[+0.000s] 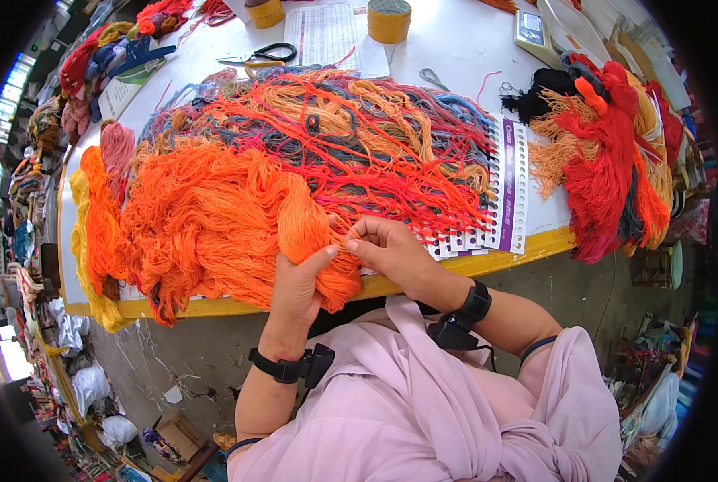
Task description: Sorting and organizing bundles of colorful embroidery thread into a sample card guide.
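A thick orange hank of thread [206,217] lies along the near side of the table. My left hand [298,281] is closed round its right end, thumb on top and fingers partly hidden behind the strands. Close beside it, my right hand [391,251] pinches thumb and forefinger together at the hank's edge; whatever is between the fingertips is too small to make out. Behind the hank spreads a wide layer of mixed red, tan and grey threads [359,136]. Their right ends lie over white punched cards [507,189] with a row of holes.
Black-handled scissors [266,55], a printed sheet [327,36] and a tape roll [388,20] sit at the back. A scale [533,36] stands back right, above red hanks [608,161] hanging over the edge. Yellow hanks [90,241] hang left. Yellow trim [535,245] lines the table.
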Motion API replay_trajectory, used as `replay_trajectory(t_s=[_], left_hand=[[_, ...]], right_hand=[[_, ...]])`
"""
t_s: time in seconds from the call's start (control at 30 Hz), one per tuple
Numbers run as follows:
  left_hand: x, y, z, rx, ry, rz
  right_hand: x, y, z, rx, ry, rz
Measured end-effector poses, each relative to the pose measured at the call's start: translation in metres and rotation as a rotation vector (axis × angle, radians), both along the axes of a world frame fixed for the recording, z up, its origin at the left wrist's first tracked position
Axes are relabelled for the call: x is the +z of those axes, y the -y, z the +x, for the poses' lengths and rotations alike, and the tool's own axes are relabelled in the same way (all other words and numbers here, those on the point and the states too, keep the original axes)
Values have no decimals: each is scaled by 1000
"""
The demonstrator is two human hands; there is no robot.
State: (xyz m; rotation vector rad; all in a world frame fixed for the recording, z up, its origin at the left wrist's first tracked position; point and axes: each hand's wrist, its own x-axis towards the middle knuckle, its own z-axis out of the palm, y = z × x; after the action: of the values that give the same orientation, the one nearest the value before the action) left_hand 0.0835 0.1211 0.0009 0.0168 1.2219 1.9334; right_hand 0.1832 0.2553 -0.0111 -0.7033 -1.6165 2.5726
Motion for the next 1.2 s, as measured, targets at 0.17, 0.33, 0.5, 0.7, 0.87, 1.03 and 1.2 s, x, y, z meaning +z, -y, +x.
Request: replay_trajectory(t_s=[0.17, 0.33, 0.5, 0.7, 0.87, 1.03, 1.2], left_hand=[[1, 1, -2, 2, 43, -12], [-2, -2, -2, 5, 13, -2], [0, -2, -1, 9, 21, -11], [1, -1, -2, -1, 31, 4], [5, -4, -2, 15, 60, -5], [1, -1, -3, 0, 102, 27], [5, 0, -4, 32, 156, 96]], right_hand=[[-6, -3, 2, -4, -40, -80], [-2, 0, 1, -2, -34, -50], [-2, -2, 1, -2, -29, -51], [-5, -2, 2, -61, -32, -112], [-10, 5, 0, -151, -22, -117], [-17, 5, 0, 15, -47, 169], [-16, 3, 3, 12, -75, 44]])
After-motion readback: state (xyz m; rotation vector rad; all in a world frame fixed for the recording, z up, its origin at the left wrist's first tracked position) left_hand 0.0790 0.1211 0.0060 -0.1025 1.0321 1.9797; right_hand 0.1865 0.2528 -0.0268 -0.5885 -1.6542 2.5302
